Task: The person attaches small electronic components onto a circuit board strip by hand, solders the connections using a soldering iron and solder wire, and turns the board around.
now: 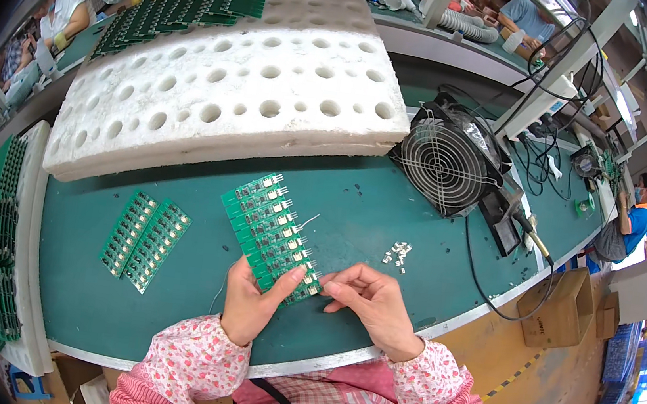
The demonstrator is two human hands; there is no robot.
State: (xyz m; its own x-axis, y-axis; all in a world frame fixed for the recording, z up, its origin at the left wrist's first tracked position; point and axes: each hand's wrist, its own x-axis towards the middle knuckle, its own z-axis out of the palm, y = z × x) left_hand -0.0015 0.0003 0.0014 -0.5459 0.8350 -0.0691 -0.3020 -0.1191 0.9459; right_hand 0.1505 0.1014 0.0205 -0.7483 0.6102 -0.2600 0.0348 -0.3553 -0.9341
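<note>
My left hand [250,302] grips the lower end of a green circuit board panel [263,223], its thumb across the face. The panel is tilted above the mat and carries a row of small white parts, with metal pins jutting from its right edge. At that edge's lower end, my right hand [377,307] is closed in a pinch; whatever lies between its fingertips is too small to make out. Several loose white connectors [396,253] lie on the green mat beyond my right hand. Two similar panels, one [128,232] beside another [159,245], rest to the left.
A white foam block [239,105] with round holes spans the back, bearing a row of green boards [186,11]. More boards [1,245] stand at the far left. A black fan [443,164] and a soldering iron [531,232] with its cable are at the right. Other people work beyond.
</note>
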